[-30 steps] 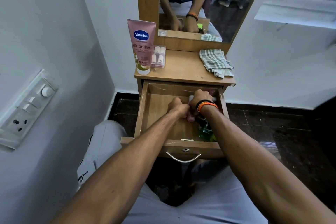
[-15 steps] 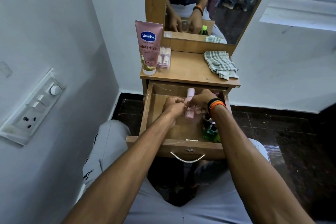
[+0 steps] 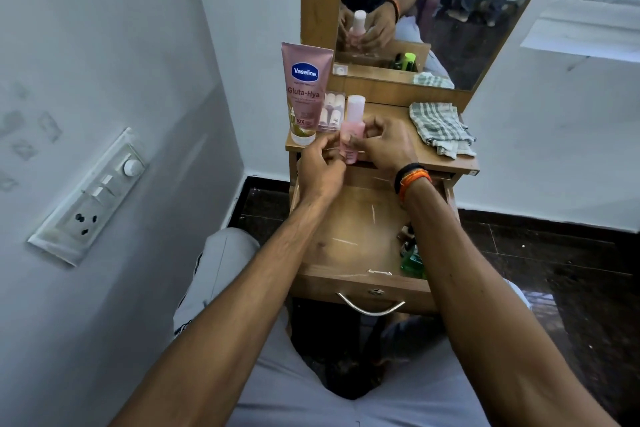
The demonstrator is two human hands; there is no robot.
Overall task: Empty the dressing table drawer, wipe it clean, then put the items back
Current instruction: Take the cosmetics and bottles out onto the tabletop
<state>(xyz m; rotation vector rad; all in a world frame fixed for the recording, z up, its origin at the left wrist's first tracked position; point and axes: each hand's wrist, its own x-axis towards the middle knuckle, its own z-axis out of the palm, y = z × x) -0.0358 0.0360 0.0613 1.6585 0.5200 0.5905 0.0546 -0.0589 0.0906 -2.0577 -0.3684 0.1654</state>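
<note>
A small pink bottle [image 3: 354,125] with a pale cap is held upright above the front edge of the dressing table top [image 3: 388,146]. My left hand [image 3: 320,170] pinches its lower left side and my right hand [image 3: 386,144] grips its right side. Below them the wooden drawer [image 3: 360,282] stands pulled out. Its floor is mostly bare, with a green bottle [image 3: 412,263] and dark small items at the right side, partly hidden by my right forearm. On the table top stand a pink Vaseline tube [image 3: 304,94] and a clear pack of small white items [image 3: 331,113].
A checked cloth [image 3: 438,128] lies crumpled on the right of the table top. A mirror [image 3: 433,10] rises behind it. A switchboard [image 3: 90,198] is on the left wall. My knees sit under the drawer, which has a metal handle [image 3: 370,305].
Both hands lifted the pink bottle out of the drawer and up to the front edge of the table top. The camera tilted and moved closer.
</note>
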